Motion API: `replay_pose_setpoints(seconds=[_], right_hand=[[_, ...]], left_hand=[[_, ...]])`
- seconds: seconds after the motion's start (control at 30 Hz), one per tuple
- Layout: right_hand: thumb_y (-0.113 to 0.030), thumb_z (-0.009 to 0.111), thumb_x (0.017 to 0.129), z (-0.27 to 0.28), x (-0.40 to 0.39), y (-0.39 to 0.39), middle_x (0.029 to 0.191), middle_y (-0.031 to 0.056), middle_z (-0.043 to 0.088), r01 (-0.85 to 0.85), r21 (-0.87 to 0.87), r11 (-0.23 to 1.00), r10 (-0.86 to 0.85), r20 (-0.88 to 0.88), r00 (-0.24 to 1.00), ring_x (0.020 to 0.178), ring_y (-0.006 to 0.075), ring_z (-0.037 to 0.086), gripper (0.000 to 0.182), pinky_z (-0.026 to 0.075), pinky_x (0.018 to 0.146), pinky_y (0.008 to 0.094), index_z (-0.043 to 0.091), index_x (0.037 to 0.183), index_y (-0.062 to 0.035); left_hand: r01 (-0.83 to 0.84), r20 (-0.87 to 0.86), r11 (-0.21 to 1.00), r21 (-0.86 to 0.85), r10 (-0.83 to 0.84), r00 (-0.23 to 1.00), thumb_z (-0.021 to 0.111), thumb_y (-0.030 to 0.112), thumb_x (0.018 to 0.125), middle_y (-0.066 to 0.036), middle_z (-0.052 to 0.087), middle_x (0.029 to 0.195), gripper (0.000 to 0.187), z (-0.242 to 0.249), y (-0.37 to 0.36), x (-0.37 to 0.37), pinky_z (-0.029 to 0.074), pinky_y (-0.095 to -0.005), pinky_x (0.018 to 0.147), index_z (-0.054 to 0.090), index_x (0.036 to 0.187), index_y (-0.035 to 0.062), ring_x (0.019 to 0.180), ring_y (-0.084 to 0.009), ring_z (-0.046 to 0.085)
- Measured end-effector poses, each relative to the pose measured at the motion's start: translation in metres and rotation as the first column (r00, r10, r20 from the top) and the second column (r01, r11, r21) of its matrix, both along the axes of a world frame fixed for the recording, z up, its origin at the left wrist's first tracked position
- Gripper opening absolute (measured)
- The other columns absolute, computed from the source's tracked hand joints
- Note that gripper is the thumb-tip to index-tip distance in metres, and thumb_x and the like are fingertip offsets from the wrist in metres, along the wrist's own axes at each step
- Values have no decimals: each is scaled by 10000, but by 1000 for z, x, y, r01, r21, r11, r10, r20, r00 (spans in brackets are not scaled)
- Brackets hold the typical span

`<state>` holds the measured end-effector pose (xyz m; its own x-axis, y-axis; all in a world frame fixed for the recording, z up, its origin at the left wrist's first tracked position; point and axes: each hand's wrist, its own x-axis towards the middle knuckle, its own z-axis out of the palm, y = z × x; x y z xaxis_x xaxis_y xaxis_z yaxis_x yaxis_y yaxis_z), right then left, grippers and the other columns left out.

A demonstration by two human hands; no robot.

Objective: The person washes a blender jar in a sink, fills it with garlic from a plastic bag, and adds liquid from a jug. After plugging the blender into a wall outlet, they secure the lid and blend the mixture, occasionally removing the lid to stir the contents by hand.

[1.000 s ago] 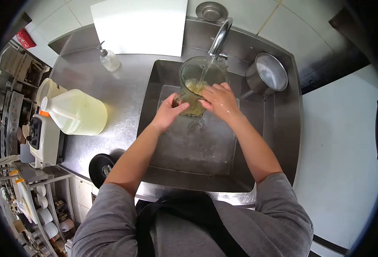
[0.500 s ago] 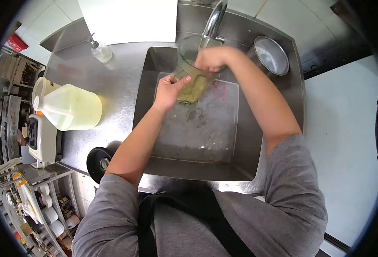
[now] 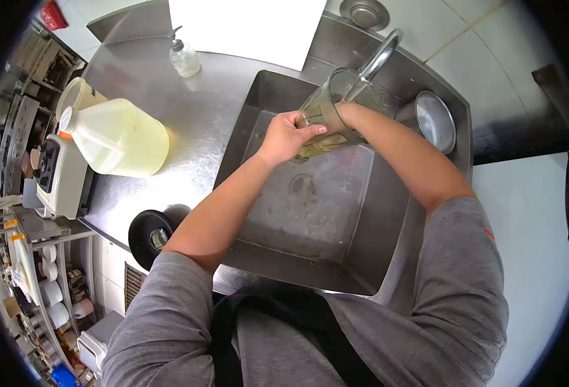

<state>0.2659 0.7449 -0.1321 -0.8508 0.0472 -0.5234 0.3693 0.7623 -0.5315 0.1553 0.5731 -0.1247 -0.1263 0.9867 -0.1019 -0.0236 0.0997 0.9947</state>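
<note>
A clear blender-like jar (image 3: 315,116) with some yellowish-green liquid is tilted over the metal sink (image 3: 310,274), its mouth under the faucet (image 3: 381,57). My left hand (image 3: 287,137) grips the side of the jar, thumb across the wall. My right hand (image 3: 350,116) reaches in through the mouth; its fingers are hidden behind the jar wall and wrist, so what they hold cannot be seen.
Left of the sink are a large jug of pale yellow liquid (image 3: 126,138), a pump bottle (image 3: 184,59), a black round lid or bowl (image 3: 143,238) and a white appliance (image 3: 61,174). A metal pot (image 3: 436,122) stands right of the faucet.
The view has shifted and turned. The jar is tilted further over on its side, and my right hand has gone from its rim deeper inside. My left hand still holds it.
</note>
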Motion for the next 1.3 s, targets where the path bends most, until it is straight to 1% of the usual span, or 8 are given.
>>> replay_pose_setpoints(seconds=[0.1,0.23,0.3,0.5,0.63,0.7,0.77,1.3], right_hand=[[-246,652,831,29,-1,-12,1018,56,649,-56,-28,998,54,-59,997,910,187,595,324,473,778,365,613,1128,-121],[-241,660,832,18,8,-12,983,49,646,168,-172,971,-182,-68,981,876,164,595,305,478,741,341,629,1105,-108],[-226,660,840,1,7,0,970,36,637,353,-200,914,-325,159,932,835,129,590,266,478,702,299,641,1068,-89],[-241,663,840,-4,14,-16,882,17,628,402,-533,745,-398,130,908,791,94,577,198,482,660,287,668,931,-65],[-252,651,847,-13,13,-4,889,22,631,195,-481,855,-268,-87,960,808,111,583,213,483,679,299,667,931,-57],[-251,650,847,-13,12,-4,891,24,631,216,-422,881,-257,-42,966,811,114,584,214,483,682,300,665,937,-58],[-251,648,847,-11,13,-6,894,25,631,235,-385,893,-260,-14,965,813,117,585,215,482,685,302,663,943,-59],[-249,638,847,7,18,-9,913,35,634,329,-319,889,-277,198,940,830,142,593,232,480,708,317,649,991,-68]], left_hand=[[-84,180,995,51,74,981,775,192,791,16,627,673,211,7,1,0,443,-243,575,678,810,5,612,-36,513],[-26,44,1000,-5,26,999,778,192,787,15,615,653,212,14,4,-2,436,-246,559,670,792,10,600,-39,505],[-11,11,1000,-7,11,1000,778,191,786,13,614,650,211,13,4,-1,434,-248,557,668,786,12,599,-41,506],[-18,-17,999,43,18,1000,799,262,759,6,568,589,280,-17,10,2,406,-269,532,647,719,30,560,-55,457],[-11,-57,999,48,14,998,804,284,747,9,515,555,348,-4,11,1,397,-278,527,584,657,30,543,-61,426],[-24,-82,1000,2,24,996,803,284,747,8,511,550,359,-2,7,-2,397,-282,525,571,650,28,535,-66,423],[39,-61,998,-45,-42,997,749,146,814,9,670,787,180,-6,7,-1,482,-231,663,686,909,7,713,-40,568],[51,-23,997,-60,-52,998,749,152,815,8,677,803,204,4,-11,8,488,-233,665,684,937,1,719,-35,576]])
